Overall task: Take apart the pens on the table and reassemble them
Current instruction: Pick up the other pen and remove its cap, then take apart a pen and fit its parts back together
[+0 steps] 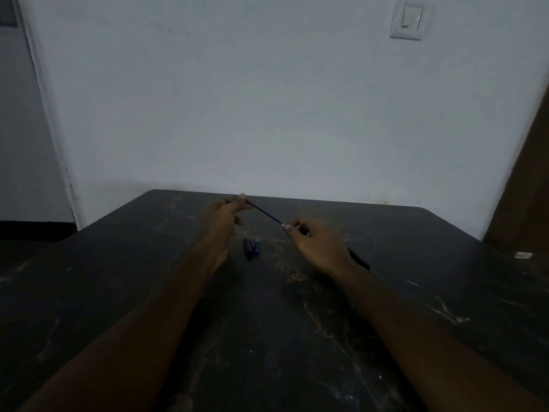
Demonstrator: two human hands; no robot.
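Pen refill (265,214), a thin blue rod, spans the gap between the two hands above the dark table (416,292), slanting down from the left fingertips to the right fingertips. Left hand (227,211): thumb and forefinger pinch the refill's far, higher end, with the other fingers curled beneath. Right hand (319,242): fingertips pinch the refill's near, lower end, where a pale tip shows just beside them; the remaining fingers are folded toward the palm. Two short blue pen parts (252,248) lie side by side on the table, below the refill and between the two hands, touching neither. A dark pen barrel (360,259) projects from behind the right wrist, on the side away from the fingertips; whether the hand holds it cannot be told. Wall switch (410,20): high above the right fingers.
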